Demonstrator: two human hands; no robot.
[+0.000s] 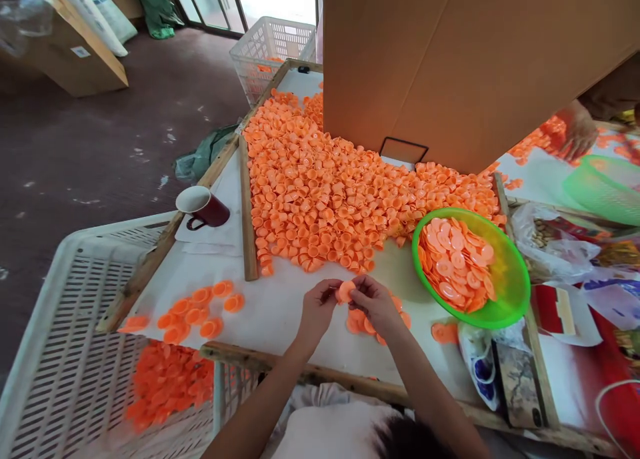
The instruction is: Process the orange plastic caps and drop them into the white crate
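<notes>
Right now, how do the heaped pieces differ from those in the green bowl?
The heaped pieces are hollow cups; the bowl pieces look like flat discs. The heaped pieces lie loose on the tabletop, while the bowl pieces sit inside the green bowl. The heaped pieces cover far more area than the bowl pieces. Both are orange.

Between my left hand (319,307) and my right hand (375,305), I am holding a piece (345,291) over the near middle of the table (280,312). Farther off, a heap of caps (320,199) is lying, a cardboard box (425,65) rising behind. Left of the heap, a mug (213,210) is standing; right of my hands, a bowl (515,272) is holding discs (455,262), a phone (519,384) lying nearer.
</notes>
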